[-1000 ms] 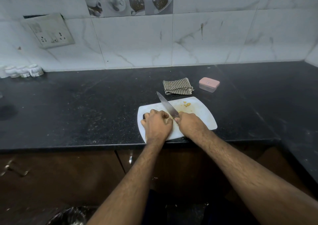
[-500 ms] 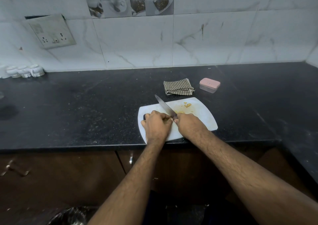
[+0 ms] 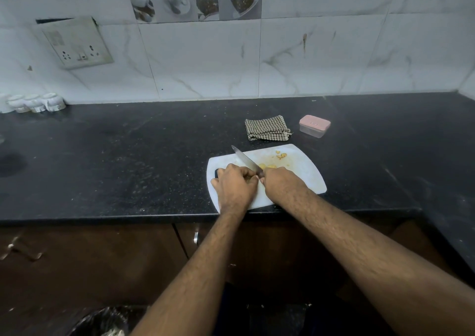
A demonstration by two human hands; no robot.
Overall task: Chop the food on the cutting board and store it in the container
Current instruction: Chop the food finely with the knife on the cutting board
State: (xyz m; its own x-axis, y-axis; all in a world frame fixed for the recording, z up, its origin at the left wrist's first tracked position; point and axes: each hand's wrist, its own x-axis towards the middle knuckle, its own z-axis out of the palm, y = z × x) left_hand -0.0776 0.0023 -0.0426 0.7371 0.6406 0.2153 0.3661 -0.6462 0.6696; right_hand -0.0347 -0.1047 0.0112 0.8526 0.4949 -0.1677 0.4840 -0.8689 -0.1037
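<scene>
food point(image 3: 267, 166) sits mid-board on the cutting board point(image 3: 303, 171), just right of the knife point(image 3: 245, 161). your right hand point(image 3: 281, 185) grips the handle, blade angling away-left; your left hand point(image 3: 235, 185) curls beside it, on what i can't tell. container point(image 3: 314, 125) waits beyond, lidded.

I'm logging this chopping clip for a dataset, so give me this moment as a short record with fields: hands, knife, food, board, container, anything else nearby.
left hand: fingers curled over the food being cut, on the board
right hand: grips the knife handle
knife: blade angled away to the left, tip raised
food: yellowish cut pieces beside the blade, a few scraps farther back
cutting board: white, at the counter's front edge
container: clear, pink lid on, behind the board
cloth: checked, folded, left of the container
counter: black stone
</scene>
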